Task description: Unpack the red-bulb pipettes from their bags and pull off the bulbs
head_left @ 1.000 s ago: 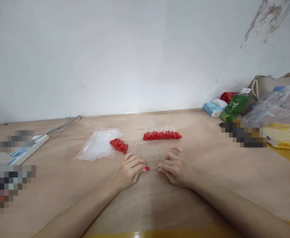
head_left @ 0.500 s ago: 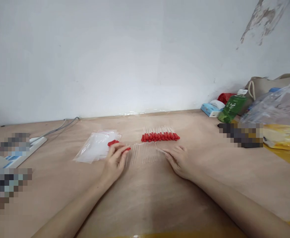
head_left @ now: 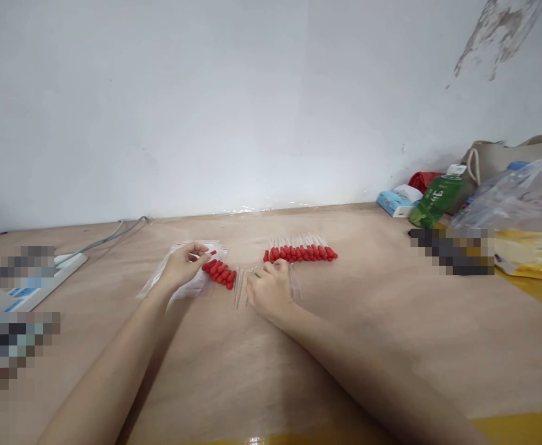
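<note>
Brown-surfaced, the desk (head_left: 233, 377) supports all items. At far right stands a translucent carrier bag (head_left: 516, 194); its contents are indistinct. Beside it are a white-capped green bottle (head_left: 437, 198) and a blue tissue box (head_left: 397, 203), white tissue protruding from its top. At left, flat clear bags (head_left: 195, 286) lie stacked under the left hand (head_left: 182, 266). The right hand (head_left: 271, 290) covers part of the loose clear tubes (head_left: 240, 288); whether its fingers grip one cannot be told. Tubes lie side by side, long axes running toward the wall (head_left: 206, 111). Behind them, red-bulbed droppers (head_left: 301, 253) form a row, bulbs nearest the person, stems pointing wallward. Loose red bulbs (head_left: 219, 273) lie heaped between bags and tubes. Left-hand fingers are clamped on a single bulb (head_left: 212, 253), its axis slanting up and right.
</note>
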Available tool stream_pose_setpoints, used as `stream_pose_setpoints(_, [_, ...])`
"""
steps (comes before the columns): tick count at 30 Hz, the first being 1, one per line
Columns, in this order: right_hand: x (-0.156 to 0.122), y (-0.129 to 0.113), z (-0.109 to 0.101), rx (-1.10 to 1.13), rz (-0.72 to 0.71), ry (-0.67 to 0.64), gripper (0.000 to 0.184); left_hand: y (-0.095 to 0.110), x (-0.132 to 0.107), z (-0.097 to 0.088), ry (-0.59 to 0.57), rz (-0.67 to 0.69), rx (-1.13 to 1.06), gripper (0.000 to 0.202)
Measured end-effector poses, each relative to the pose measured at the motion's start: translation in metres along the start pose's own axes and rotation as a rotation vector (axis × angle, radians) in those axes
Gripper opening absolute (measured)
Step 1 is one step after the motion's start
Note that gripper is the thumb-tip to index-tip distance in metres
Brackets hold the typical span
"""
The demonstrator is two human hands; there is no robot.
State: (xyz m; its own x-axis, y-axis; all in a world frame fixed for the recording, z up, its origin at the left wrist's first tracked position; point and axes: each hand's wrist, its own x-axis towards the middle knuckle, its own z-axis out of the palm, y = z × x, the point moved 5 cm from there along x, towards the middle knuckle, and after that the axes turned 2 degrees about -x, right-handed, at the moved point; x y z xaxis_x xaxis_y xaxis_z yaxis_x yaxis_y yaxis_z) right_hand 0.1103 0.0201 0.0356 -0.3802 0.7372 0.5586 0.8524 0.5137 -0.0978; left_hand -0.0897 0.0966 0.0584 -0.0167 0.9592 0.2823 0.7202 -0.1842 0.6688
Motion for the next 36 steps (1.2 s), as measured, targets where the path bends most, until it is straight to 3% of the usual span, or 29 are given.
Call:
stream_pose_setpoints(7, [-0.008,-0.014,0.004,0.077,-0.001,-0.085,0.033,-0.007,-0.002,0.008,-0.118,-0.024,0.012,0.041])
stream_pose_setpoints(13, [-0.006,-0.018,0.005,0.107,-0.023,-0.134,0.055,0.003,-0.003,-0.003,0.033,-0.006,0.078,0.042])
stream_pose_setpoints(16, [-0.007,-0.010,0.001,0.115,0.001,-0.099,0.049,0.015,-0.006,-0.008,0.118,0.044,0.157,0.035])
stream_pose_setpoints(18, [-0.012,0.002,-0.005,0.119,0.024,-0.054,0.038,0.028,-0.010,-0.003,0.114,0.117,0.179,0.030])
stream_pose_setpoints(21, [-0.025,0.025,-0.019,0.118,0.013,0.021,0.023,0.052,-0.016,0.017,0.035,0.266,0.222,0.025])
stream_pose_setpoints(24, [-0.041,0.051,-0.036,0.090,-0.019,0.107,0.014,0.074,-0.017,0.051,-0.089,0.327,0.372,0.023])
stream_pose_setpoints(30, [-0.064,0.096,-0.054,0.050,0.120,0.247,0.018,0.099,-0.001,0.103,-0.178,0.141,0.516,0.029])
stream_pose_setpoints(36, [-0.072,0.100,-0.056,0.050,0.142,0.298,0.015,0.096,0.013,0.113,-0.287,-0.080,0.541,0.025])
